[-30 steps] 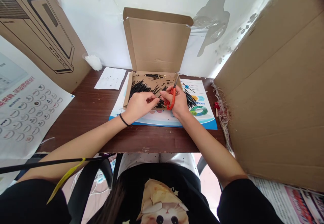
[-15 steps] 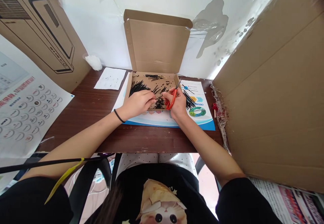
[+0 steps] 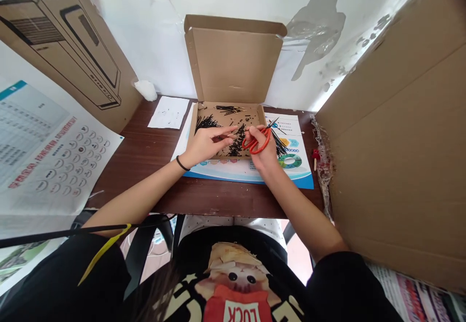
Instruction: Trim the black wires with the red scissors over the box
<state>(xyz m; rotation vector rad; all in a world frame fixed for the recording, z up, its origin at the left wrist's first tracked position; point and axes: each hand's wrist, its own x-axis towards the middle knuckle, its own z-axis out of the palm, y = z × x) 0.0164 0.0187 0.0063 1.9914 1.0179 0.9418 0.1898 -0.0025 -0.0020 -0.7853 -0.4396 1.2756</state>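
Note:
My left hand (image 3: 208, 143) is over the left side of an open shallow cardboard box (image 3: 218, 104), index finger stretched out. A thin dark wire (image 3: 220, 138) appears to lie between its thumb and fingers; the detail is small. In my right hand (image 3: 265, 153) are scissors (image 3: 259, 142) with red handles, blades pointing up and away to the right. That hand's thumb and fingertips are pinched close together beside the left fingertips; whether they hold a wire too I cannot tell. Short black cut pieces (image 3: 237, 143) lie in the box between the hands.
Inside the box are a bundle of black wires (image 3: 206, 122) at left and wires with gold-coloured ends (image 3: 229, 110) at the back. More black wires (image 3: 279, 144) lie on a printed sheet (image 3: 302, 178) at right. A white paper (image 3: 168, 112) rests at left. Large cardboard (image 3: 386, 132) stands at right.
My left fingers have straightened from a pinch. My right hand has turned, showing the scissors' red handles more broadly. The whole view has shifted a little.

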